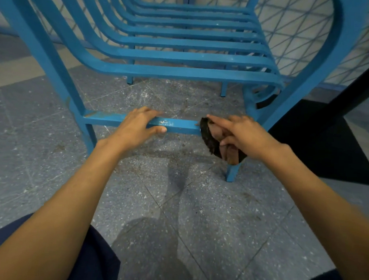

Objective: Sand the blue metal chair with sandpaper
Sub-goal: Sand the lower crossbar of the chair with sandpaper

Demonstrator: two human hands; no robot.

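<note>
The blue metal chair (185, 59) fills the upper view, its slatted seat above a low crossbar (180, 126) between two legs. My left hand (136, 127) grips the crossbar near its middle, fingers over the top and thumb on the near face. My right hand (240, 135) holds a dark, worn piece of sandpaper (208, 139) folded around the right end of the crossbar, by the right leg. A scuffed pale patch shows on the bar between my hands.
The chair stands on a grey speckled tile floor (174, 204) dusted with brown grit. A black slanted post with a dark base (323, 136) stands at the right. A blue wire mesh fence (295, 38) runs behind the chair. My knees are at the bottom corners.
</note>
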